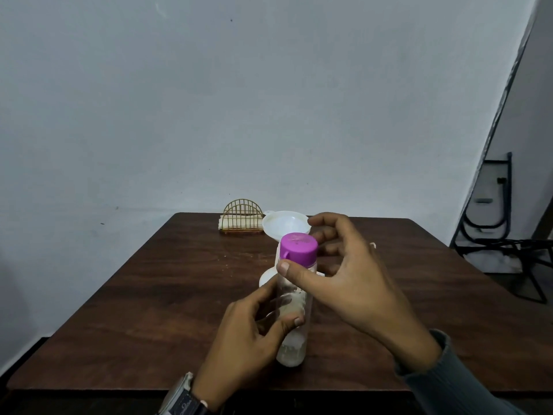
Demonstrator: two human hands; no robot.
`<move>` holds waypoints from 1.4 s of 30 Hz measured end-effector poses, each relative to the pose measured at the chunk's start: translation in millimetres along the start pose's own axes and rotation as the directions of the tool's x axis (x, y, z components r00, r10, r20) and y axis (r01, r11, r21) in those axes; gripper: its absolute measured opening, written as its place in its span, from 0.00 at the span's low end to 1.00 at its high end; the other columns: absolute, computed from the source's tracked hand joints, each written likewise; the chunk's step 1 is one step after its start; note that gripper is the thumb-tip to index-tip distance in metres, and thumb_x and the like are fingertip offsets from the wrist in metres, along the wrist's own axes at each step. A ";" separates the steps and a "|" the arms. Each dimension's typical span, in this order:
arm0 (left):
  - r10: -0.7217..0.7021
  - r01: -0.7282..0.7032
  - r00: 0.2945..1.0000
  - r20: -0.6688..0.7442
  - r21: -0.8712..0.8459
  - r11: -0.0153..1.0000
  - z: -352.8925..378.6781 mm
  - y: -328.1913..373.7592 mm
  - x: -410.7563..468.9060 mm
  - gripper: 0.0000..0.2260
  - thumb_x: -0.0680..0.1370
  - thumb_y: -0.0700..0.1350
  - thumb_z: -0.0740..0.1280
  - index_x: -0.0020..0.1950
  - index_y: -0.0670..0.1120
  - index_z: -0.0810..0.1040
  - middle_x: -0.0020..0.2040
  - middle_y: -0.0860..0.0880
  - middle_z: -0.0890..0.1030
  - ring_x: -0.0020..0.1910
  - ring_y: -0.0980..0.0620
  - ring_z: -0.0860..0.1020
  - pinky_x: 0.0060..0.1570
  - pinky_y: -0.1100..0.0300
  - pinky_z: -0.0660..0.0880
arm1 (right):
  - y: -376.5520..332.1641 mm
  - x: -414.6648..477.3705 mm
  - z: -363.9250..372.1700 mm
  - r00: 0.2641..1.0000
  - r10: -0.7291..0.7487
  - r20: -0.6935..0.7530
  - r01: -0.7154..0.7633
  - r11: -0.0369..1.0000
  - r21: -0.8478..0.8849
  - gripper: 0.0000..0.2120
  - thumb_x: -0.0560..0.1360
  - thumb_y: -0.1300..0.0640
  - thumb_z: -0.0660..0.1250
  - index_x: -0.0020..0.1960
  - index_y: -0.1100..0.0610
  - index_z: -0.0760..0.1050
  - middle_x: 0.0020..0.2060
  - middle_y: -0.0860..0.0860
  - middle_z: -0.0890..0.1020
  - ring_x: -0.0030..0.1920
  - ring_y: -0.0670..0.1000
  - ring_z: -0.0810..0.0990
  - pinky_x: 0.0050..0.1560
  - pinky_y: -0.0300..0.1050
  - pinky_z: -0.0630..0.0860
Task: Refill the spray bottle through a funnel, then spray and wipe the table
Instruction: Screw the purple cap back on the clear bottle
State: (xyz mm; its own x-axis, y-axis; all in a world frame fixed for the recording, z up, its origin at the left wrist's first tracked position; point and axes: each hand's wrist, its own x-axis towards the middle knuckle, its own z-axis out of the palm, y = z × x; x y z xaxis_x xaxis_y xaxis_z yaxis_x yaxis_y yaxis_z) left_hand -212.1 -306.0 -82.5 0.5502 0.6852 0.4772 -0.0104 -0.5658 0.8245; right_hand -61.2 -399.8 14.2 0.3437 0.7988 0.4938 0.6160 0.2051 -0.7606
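Two hands: left hand (248,333) wraps fingers (264,293) round clear plastic bottle (294,350) mid-body, right hand (344,274) curls round magenta cap (298,248); we judge it light, slick.

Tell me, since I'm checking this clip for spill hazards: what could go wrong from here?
1. The left hand holds the clear bottle only mid-body while the right hand works at the purple cap. A slipping grip could tip it and spill onto the table.
2. The white funnel sits close behind the right hand, which could knock it.
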 end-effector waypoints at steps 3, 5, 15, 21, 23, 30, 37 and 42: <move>-0.017 0.017 1.000 -0.013 -0.017 1.000 -0.8 0.1 -0.2 0.26 0.76 0.43 0.77 0.71 0.57 0.75 0.60 0.63 0.84 0.62 0.60 0.82 0.59 0.58 0.81 | 1.6 -1.2 0.9 1.000 0.008 0.030 -0.009 0.999 0.034 0.37 0.61 0.33 0.77 0.67 0.34 0.69 0.59 0.41 0.80 0.59 0.42 0.83 0.58 0.50 0.83; -0.018 0.019 1.000 0.004 -0.035 0.999 -0.8 0.6 -0.1 0.27 0.75 0.47 0.76 0.73 0.54 0.75 0.61 0.62 0.84 0.63 0.59 0.82 0.60 0.57 0.80 | 1.1 -1.5 0.3 0.999 0.005 0.051 -0.007 0.999 0.049 0.34 0.64 0.38 0.77 0.67 0.33 0.68 0.60 0.38 0.82 0.61 0.39 0.81 0.61 0.51 0.82; 0.003 -0.003 1.000 -0.012 -0.036 0.999 3.1 -0.3 -3.7 0.29 0.75 0.37 0.76 0.69 0.61 0.73 0.58 0.65 0.84 0.61 0.61 0.82 0.58 0.63 0.80 | 3.7 -1.7 6.8 1.000 0.017 -0.024 -0.017 1.000 -0.005 0.35 0.62 0.34 0.77 0.67 0.35 0.69 0.55 0.39 0.82 0.56 0.40 0.83 0.57 0.52 0.83; 0.024 -0.018 0.993 0.119 -0.045 0.999 -3.1 5.6 -2.0 0.24 0.80 0.34 0.70 0.72 0.53 0.73 0.64 0.63 0.82 0.65 0.61 0.79 0.63 0.65 0.75 | -0.4 -0.1 0.2 0.987 0.089 0.131 -0.099 0.993 0.069 0.34 0.70 0.45 0.80 0.73 0.42 0.74 0.61 0.39 0.84 0.62 0.40 0.82 0.68 0.52 0.79; 0.012 -0.006 0.993 0.117 -0.058 0.998 -3.2 4.5 -1.7 0.24 0.79 0.34 0.71 0.72 0.51 0.74 0.63 0.61 0.83 0.65 0.59 0.80 0.63 0.65 0.75 | -1.5 -0.4 -1.9 0.986 0.121 0.116 -0.132 0.988 0.085 0.28 0.72 0.56 0.80 0.69 0.46 0.78 0.57 0.40 0.86 0.59 0.39 0.84 0.65 0.49 0.81; 0.072 -0.071 0.997 -0.029 0.047 0.996 8.2 10.3 -8.1 0.26 0.76 0.34 0.74 0.69 0.55 0.76 0.57 0.65 0.85 0.59 0.63 0.83 0.57 0.68 0.77 | 2.4 0.4 3.2 0.988 0.149 0.030 -0.152 0.981 0.124 0.25 0.72 0.63 0.80 0.66 0.50 0.81 0.54 0.44 0.87 0.54 0.41 0.86 0.61 0.44 0.83; -0.028 0.043 0.994 0.103 -0.147 0.988 0.2 11.9 -7.7 0.25 0.76 0.40 0.73 0.72 0.50 0.75 0.63 0.58 0.84 0.66 0.55 0.80 0.63 0.62 0.77 | 9.3 -6.8 -6.6 0.969 0.063 0.239 -0.071 0.997 0.026 0.31 0.64 0.40 0.79 0.64 0.30 0.73 0.60 0.35 0.84 0.61 0.40 0.83 0.64 0.51 0.81; -0.009 0.016 0.999 0.049 -0.145 0.989 2.3 16.0 -4.1 0.29 0.70 0.50 0.80 0.70 0.57 0.77 0.62 0.62 0.84 0.64 0.59 0.81 0.60 0.62 0.79 | 18.7 -13.1 -17.0 0.982 0.033 0.188 -0.020 0.997 -0.068 0.32 0.65 0.42 0.80 0.65 0.32 0.72 0.58 0.37 0.84 0.56 0.45 0.86 0.59 0.56 0.83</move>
State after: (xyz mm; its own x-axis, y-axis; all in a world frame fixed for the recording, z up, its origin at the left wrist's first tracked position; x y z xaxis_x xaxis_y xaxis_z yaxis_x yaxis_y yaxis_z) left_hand -212.6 -319.0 -72.0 0.5907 0.6668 0.4543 -0.1224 -0.4825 0.8673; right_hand -42.1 -416.1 0.7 0.2239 0.8973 0.3805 0.6561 0.1500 -0.7396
